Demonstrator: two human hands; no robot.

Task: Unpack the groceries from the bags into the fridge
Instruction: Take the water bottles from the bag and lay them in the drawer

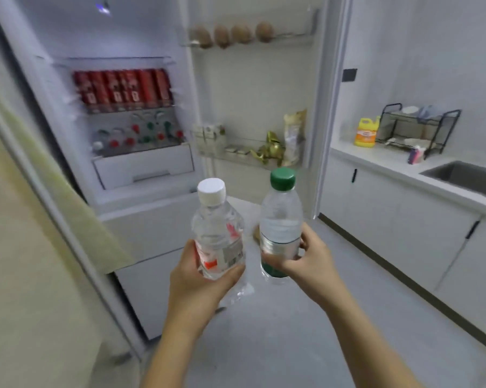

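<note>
Fingers [230,273] of left hand [197,278] grip white-capped bottle [218,233], right hand [306,261] green-capped bottle [281,222], over grey floor [292,345] before open fridge [149,225].

white-capped bottle [218,233] 1, green-capped bottle [281,219] 1, both in the fingers [232,271] | eggs [240,33] 4, far above fingers | yellow jug [365,133] 1, right of fingers | red cans [121,86] 6 or 7, blurred

Before the open fridge [144,169] I hold two clear, roughly upright bottles: the red-labelled white-capped bottle [219,233] in my left hand [197,278], the green-capped bottle [281,219] in my right hand [306,261].
</note>
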